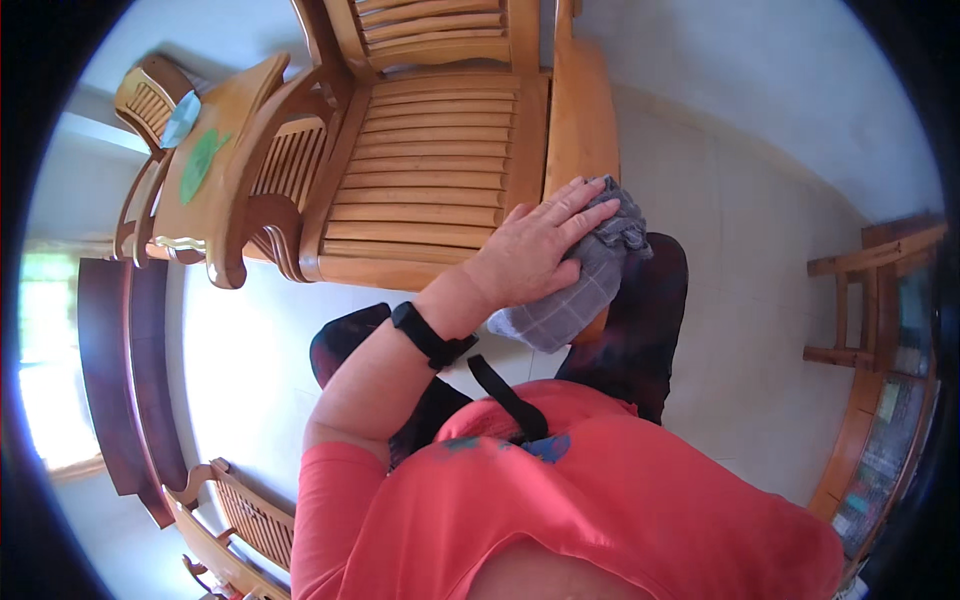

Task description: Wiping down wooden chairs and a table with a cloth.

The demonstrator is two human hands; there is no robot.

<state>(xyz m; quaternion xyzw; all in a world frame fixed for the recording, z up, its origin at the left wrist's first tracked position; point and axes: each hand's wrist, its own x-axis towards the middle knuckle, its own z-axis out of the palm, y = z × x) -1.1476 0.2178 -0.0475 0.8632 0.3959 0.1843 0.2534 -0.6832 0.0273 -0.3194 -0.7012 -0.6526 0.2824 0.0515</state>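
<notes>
A slatted chair (430, 170) adjoins a table (215, 220); the chair's right armrest (582, 120) carries grey cloth (572, 308) at its near end. On this lies the left hand (525, 255), palm down, fingers extended; the right is unseen. The tabletop's left edge bears a blue dish (180, 120), contents indistinct.

I have the left arm bent at the elbow, its bare forearm (380, 375) slanting up and to the right in front of the body. The wrist (458, 302) runs nearly in line with it. I see the back of the left hand (525, 255), palm turned down, fingers (578, 207) stretched out and slightly parted, thumb (562, 275) apart from them on the side nearer the body.
</notes>
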